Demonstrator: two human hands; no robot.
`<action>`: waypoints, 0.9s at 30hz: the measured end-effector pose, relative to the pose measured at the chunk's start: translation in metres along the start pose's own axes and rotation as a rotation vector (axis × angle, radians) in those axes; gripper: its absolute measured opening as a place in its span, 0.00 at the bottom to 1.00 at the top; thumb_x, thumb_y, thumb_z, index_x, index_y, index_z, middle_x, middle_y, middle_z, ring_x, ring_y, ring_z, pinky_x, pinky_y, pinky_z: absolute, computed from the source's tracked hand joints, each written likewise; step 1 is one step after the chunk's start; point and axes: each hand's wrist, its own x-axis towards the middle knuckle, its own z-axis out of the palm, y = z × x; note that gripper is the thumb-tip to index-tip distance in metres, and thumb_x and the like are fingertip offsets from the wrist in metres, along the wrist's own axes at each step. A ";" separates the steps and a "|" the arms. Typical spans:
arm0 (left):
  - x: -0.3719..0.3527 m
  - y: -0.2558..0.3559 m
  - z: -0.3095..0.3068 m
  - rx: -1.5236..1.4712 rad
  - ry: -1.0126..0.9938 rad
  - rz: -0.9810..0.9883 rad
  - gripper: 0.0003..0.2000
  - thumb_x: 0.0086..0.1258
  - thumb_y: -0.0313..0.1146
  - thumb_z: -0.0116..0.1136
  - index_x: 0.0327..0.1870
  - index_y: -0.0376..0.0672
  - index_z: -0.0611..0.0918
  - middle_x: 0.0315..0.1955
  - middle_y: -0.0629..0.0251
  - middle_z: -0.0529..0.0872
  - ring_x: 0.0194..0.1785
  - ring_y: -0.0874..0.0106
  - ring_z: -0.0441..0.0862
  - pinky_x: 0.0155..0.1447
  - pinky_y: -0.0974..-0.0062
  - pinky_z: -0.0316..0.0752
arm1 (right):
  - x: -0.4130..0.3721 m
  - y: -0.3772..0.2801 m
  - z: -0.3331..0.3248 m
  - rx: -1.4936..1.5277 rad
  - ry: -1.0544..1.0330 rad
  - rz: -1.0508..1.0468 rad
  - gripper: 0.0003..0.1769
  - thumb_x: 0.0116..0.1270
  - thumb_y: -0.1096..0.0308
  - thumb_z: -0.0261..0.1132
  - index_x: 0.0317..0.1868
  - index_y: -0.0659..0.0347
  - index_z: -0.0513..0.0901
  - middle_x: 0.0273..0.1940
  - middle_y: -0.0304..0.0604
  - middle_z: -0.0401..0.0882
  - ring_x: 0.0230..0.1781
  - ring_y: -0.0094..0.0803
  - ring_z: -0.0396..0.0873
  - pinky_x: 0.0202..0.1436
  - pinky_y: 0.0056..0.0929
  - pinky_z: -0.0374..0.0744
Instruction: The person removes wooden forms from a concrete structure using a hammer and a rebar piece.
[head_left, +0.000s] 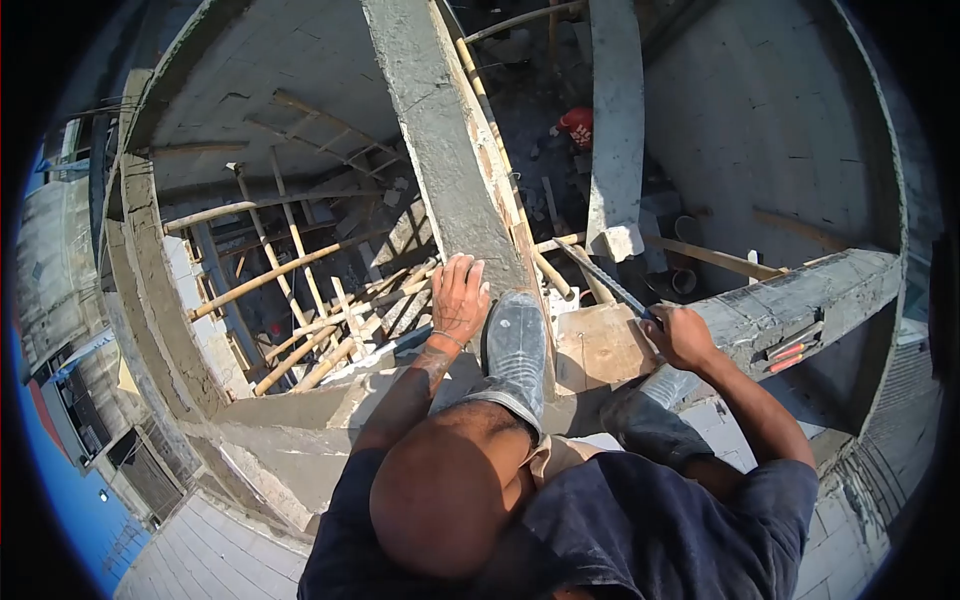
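Observation:
My left hand (pixel 460 298) lies flat on the grey concrete beam (pixel 450 165), its fingers extended, beside the toe of a dusty rubber boot (pixel 517 335). Closed around the near end of a thin dark metal bar (pixel 612 287) is my right hand (pixel 682 337). The bar slants away up and left, past a plywood piece (pixel 600 347). Its far end lies near the bamboo poles, and I cannot tell what it touches. A second boot (pixel 655 415) is below my right hand.
Bamboo poles (pixel 265 280) cross the deep opening at left. A person in red (pixel 577 127) is far below. Another beam (pixel 616 110) carries a pale block (pixel 622 242) at its end. Orange-handled tools (pixel 787 357) hang on the right ledge (pixel 840 285).

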 end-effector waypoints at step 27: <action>0.074 0.214 -0.276 -0.289 -0.733 -0.171 0.11 0.54 0.32 0.58 0.40 0.47 0.81 0.39 0.67 0.81 0.40 0.66 0.79 0.40 0.71 0.72 | 0.009 0.064 0.018 -0.035 -0.069 0.077 0.17 0.63 0.57 0.54 0.36 0.65 0.77 0.28 0.57 0.79 0.32 0.53 0.78 0.38 0.47 0.75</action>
